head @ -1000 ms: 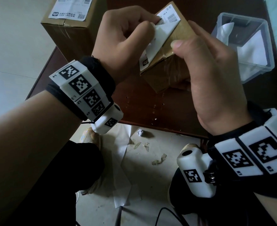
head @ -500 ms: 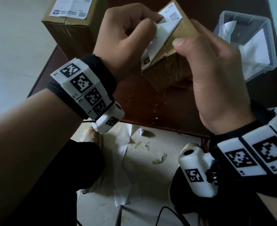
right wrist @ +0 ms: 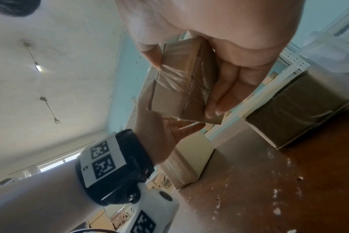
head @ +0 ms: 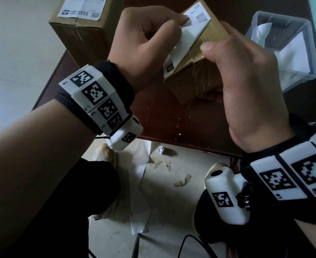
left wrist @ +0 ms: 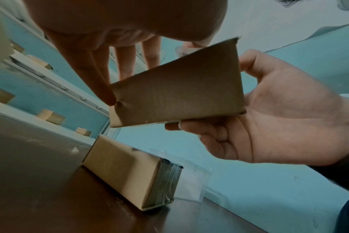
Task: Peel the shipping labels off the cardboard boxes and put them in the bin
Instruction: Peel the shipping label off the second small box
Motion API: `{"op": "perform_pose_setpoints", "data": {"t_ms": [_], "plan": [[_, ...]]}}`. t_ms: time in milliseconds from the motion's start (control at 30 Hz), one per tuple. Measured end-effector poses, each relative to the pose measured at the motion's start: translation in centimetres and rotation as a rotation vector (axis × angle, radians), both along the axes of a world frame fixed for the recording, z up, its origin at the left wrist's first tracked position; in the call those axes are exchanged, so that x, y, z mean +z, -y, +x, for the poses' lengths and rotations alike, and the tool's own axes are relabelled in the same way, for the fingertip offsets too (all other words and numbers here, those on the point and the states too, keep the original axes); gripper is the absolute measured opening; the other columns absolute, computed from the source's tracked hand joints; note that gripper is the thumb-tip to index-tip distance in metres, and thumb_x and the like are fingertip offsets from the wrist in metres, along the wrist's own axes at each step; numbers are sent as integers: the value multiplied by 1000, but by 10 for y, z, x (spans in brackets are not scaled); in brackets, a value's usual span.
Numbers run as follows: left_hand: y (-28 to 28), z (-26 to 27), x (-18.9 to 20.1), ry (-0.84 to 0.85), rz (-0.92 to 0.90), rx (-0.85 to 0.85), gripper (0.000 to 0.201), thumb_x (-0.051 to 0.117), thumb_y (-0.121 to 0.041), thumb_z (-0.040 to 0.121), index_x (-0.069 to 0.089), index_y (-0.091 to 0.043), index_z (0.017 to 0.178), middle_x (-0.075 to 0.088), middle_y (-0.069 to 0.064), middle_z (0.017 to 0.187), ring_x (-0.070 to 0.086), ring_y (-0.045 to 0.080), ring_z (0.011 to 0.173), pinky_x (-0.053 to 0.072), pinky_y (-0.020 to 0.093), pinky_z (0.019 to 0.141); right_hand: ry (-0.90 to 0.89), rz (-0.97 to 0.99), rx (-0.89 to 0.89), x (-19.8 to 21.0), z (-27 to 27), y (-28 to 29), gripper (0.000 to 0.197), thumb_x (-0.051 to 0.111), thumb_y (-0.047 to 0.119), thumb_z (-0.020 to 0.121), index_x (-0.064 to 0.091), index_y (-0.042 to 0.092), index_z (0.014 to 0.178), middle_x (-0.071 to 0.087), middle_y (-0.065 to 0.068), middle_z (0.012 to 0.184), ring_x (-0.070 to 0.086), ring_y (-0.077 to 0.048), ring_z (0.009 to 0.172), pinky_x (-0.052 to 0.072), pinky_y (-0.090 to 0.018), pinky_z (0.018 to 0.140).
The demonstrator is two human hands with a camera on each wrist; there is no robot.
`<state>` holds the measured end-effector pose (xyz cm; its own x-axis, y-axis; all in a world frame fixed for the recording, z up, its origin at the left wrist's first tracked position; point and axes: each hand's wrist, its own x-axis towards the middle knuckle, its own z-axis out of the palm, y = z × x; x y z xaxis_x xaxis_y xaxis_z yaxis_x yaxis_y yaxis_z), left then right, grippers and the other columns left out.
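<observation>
Above the dark table, my right hand (head: 228, 58) grips a small cardboard box (head: 196, 79), thumb on its top edge and fingers under it. My left hand (head: 178, 28) pinches the white shipping label (head: 189, 38), whose near part is lifted off the box top and folded back. From the left wrist view the box's plain underside (left wrist: 179, 88) shows, with the right hand's fingers (left wrist: 219, 137) curled beneath. The right wrist view shows the taped end of the box (right wrist: 179, 88). A clear plastic bin (head: 302, 30) at the right holds white peeled labels.
A bigger cardboard box (head: 86, 40) with its own white label (head: 82, 8) stands at the table's (head: 172, 123) far left corner. Another box (left wrist: 130, 173) lies on the table near the bin. Paper scraps and backing strips (head: 142, 183) litter the floor below the near edge.
Both hands and the small box have drifted slightly up and left. The left hand keeps its pinch on the lifted label; the peel looks little different.
</observation>
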<state>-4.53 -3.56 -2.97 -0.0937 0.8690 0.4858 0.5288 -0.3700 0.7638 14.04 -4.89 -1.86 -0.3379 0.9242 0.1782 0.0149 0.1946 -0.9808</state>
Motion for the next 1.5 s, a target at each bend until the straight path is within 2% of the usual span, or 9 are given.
{"op": "perform_pose_setpoints", "data": {"t_ms": [233, 367, 767, 900, 1033, 1133, 1300, 1400, 1500], "plan": [[0, 2, 1, 35, -6, -6, 34, 47, -27, 88, 76, -10, 95, 74, 24, 98, 64, 28, 91, 45, 25, 67, -3, 2, 8, -1, 1, 0, 35, 52, 24, 103, 69, 5, 128, 66, -31, 115, 61, -49, 109, 56, -60, 88], [-1, 2, 0, 29, -10, 12, 40, 48, -27, 89, 77, -1, 95, 72, 28, 97, 63, 33, 92, 47, 35, 70, 10, 11, 20, -1, 1, 0, 33, 52, 23, 104, 69, 3, 124, 61, -37, 112, 58, -51, 103, 54, -56, 82], [-1, 3, 1, 73, -50, 34, 34, 50, -21, 88, 77, -2, 98, 72, 27, 95, 65, 34, 92, 50, 40, 71, 26, 11, 29, -1, 1, 0, 31, 53, 23, 104, 69, 3, 123, 59, -37, 112, 58, -51, 101, 55, -54, 80], [-1, 2, 1, 67, -43, 40, 14, 52, -23, 85, 61, -14, 80, 61, 20, 79, 65, 33, 89, 53, 47, 77, 8, 3, 28, 0, 1, 0, 31, 51, 20, 106, 69, 5, 127, 65, -31, 113, 63, -46, 105, 59, -46, 81], [-3, 2, -1, 68, -67, -10, 29, 49, -14, 90, 47, -4, 63, 42, 19, 63, 53, 37, 69, 48, 59, 76, -10, -13, 22, 0, 0, 0, 33, 52, 20, 105, 68, 5, 130, 68, -25, 114, 66, -40, 107, 60, -37, 81], [-5, 3, 0, 70, -63, -39, 36, 47, -6, 92, 37, -14, 59, 32, -2, 58, 37, 36, 61, 47, 56, 72, -12, -5, 17, 0, 0, 0, 31, 52, 19, 106, 68, 5, 129, 68, -26, 112, 65, -43, 106, 59, -40, 81], [-5, 5, 1, 88, -78, -80, 36, 47, -7, 93, 37, -13, 59, 27, 3, 59, 37, 37, 62, 47, 30, 96, -7, 15, 21, 0, 1, 0, 29, 52, 17, 106, 68, 4, 126, 67, -27, 111, 63, -44, 106, 57, -38, 82], [-6, 6, 0, 105, -74, -103, 34, 46, -4, 93, 38, -7, 60, 28, 9, 61, 37, 39, 63, 43, 22, 94, 6, 18, 21, 0, 1, 0, 29, 52, 18, 106, 69, 5, 126, 66, -29, 112, 62, -46, 106, 59, -47, 82], [-6, 6, 0, 103, -56, -89, 35, 46, -3, 94, 38, -8, 60, 28, 14, 61, 36, 38, 63, 44, 24, 87, 15, 29, 21, 1, 1, 0, 28, 52, 18, 106, 69, 5, 125, 66, -28, 112, 62, -45, 106, 58, -46, 84]]}}
